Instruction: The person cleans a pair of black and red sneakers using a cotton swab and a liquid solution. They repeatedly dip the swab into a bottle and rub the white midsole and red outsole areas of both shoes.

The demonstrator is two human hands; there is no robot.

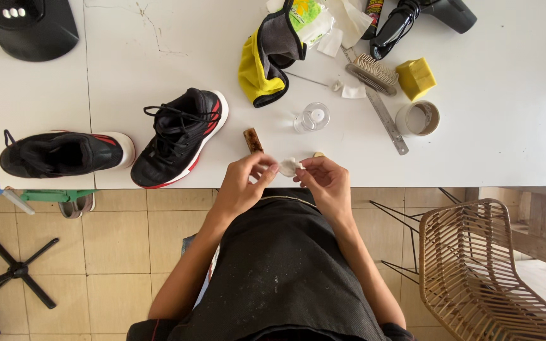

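head view: left hand (242,183) and right hand (325,180) fingers pinch a small white pad (289,166) between them, over the bench (500,139) edge.

At the near edge of the white table (507,145), the left hand (242,183) and the right hand (325,180) are pinching a small white pad (289,166) between their fingertips. A black sneaker with red trim (181,136) is lying just left of the hands, and a second black sneaker (64,153) is sitting at the near left corner. A clear glass (312,117), a metal ruler (383,113) and a roll of tape (418,118) are resting farther in, with a yellow and grey cloth (266,60) toward the far edge.
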